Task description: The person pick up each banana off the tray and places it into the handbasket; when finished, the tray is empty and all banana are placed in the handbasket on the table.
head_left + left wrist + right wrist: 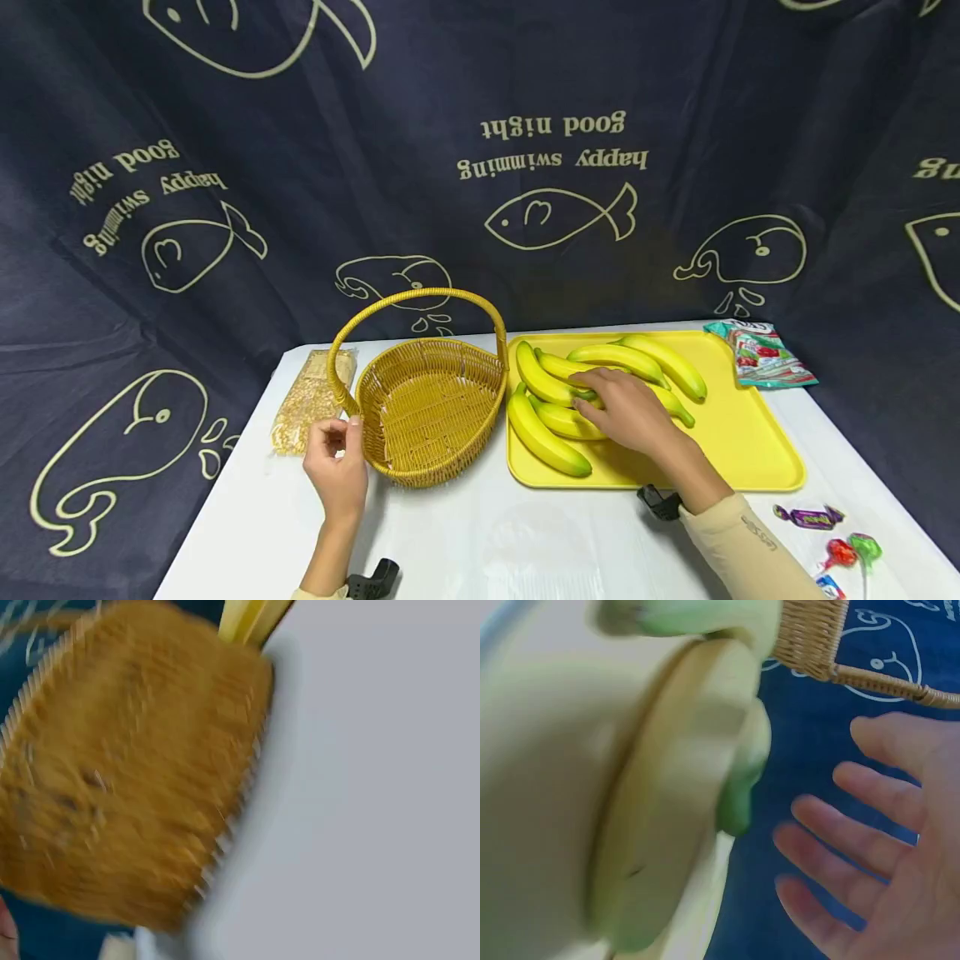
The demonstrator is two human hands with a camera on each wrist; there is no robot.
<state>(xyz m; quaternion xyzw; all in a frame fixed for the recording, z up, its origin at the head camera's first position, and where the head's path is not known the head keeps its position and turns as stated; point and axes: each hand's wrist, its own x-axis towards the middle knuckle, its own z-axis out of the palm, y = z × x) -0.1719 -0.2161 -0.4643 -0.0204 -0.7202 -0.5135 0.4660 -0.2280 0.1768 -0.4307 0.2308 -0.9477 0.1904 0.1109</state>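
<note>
A yellow-brown wicker basket (427, 477) with a tall arched handle (417, 293) stands upright at centre left. My left hand (337, 471) is at its near left side, fingers loosely curled and thumb close to the handle's lower end; whether they touch is unclear. In the left wrist view, the basket (135, 765) is blurred. Several bananas (546, 437) lie on a yellow tray (738, 442) to the right. Over them reaches my right hand (630, 408), its fingers spread and apart in the right wrist view, beside a banana (682, 772) and gripping nothing.
A clear pack of pale grains (300, 408) lies left of the basket. Right of the tray are a teal candy bag (765, 357), a purple wrapped sweet (813, 518) and red (840, 552) and green (866, 547) lollipops. A dark patterned cloth (555, 283) hangs behind the white table (465, 542).
</note>
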